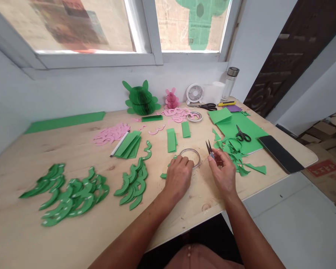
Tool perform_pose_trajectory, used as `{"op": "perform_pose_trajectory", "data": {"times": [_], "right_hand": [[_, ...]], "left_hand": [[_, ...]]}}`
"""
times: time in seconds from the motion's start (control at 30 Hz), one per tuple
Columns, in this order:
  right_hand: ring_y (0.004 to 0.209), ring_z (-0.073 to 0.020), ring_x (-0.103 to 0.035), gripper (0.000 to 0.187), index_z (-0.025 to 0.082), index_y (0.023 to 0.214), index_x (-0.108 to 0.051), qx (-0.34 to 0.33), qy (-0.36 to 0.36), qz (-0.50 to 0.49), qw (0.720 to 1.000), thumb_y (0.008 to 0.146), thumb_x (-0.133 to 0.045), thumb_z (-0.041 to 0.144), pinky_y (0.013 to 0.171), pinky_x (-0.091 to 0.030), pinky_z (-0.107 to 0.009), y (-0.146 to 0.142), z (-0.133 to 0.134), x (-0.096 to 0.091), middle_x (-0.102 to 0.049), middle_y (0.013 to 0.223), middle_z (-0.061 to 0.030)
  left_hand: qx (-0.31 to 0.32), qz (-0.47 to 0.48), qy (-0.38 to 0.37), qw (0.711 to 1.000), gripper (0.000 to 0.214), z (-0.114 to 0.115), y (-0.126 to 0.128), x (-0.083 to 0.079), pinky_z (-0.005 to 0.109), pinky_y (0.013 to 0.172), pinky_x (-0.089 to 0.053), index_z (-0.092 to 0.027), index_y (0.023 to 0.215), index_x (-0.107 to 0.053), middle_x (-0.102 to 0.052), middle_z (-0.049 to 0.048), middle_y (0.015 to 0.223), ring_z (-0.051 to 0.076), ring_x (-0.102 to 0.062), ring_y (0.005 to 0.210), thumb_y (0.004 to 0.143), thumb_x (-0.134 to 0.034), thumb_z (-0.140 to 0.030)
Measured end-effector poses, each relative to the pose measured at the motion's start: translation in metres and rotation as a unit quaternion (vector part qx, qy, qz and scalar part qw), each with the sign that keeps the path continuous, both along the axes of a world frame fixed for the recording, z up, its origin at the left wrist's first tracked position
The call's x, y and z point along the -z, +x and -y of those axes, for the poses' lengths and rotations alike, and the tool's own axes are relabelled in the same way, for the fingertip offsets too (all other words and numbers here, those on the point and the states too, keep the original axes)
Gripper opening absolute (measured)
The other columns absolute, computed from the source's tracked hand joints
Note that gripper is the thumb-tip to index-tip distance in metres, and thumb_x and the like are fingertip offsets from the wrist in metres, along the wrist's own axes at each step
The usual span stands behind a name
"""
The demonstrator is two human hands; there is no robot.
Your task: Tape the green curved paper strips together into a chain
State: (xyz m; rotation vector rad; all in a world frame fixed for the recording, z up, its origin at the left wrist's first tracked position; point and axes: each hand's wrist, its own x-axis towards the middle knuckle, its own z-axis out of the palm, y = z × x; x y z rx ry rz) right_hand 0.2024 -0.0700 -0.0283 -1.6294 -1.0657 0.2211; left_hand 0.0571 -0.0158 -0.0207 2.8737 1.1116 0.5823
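Right hand (224, 172): fingers curled shut round small thread snips (209, 148), blades up & apart, just right of clear tape roll (190, 150). Left hand (179, 175): knuckles up, fingers bent onto roll's near-left rim; can't tell if it grips anything. Green paper bit (164, 175) just left of it. Curved green cut-outs (133, 183) further left on wooden table (72, 239). Green scraps (240, 164) & black scissors (243, 134) to the right.

Both forearms reach forward from below, converging. The left hand (179, 175) lies palm down, knuckles up, fingers curled under, just left of the grip. The right hand (223, 172) pinches thumb against fingertips, wrist straight.
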Motion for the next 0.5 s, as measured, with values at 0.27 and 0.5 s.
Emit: {"op": "perform_pose_trajectory", "data": {"times": [0.27,0.5], "right_hand": [[0.070,-0.0142,-0.056,0.031,0.018,0.102,-0.063,-0.020,0.005,-0.102,0.995,0.076,-0.060,0.035,0.062,-0.048,-0.029,-0.002,0.000,-0.002,-0.061,0.095,-0.0074],[0.057,-0.0093,-0.047,0.028,0.019,0.101,-0.062,-0.094,0.041,-0.238,0.966,0.077,-0.060,0.033,0.051,-0.040,-0.024,-0.006,0.004,-0.011,-0.059,0.083,-0.0023]], "left_hand": [[0.023,0.172,-0.065,0.983,0.013,-0.003,-0.008,-0.006,0.035,0.072,-0.045,-0.020,0.078,-0.055,-0.064,0.0043,0.076,0.021,-0.055,0.082,0.082,-0.049,-0.008],[0.029,0.275,-0.095,0.956,0.009,-0.004,-0.014,-0.009,0.031,0.068,-0.047,-0.019,0.083,-0.053,-0.062,0.0046,0.078,0.019,-0.059,0.078,0.084,-0.046,-0.014]]}}
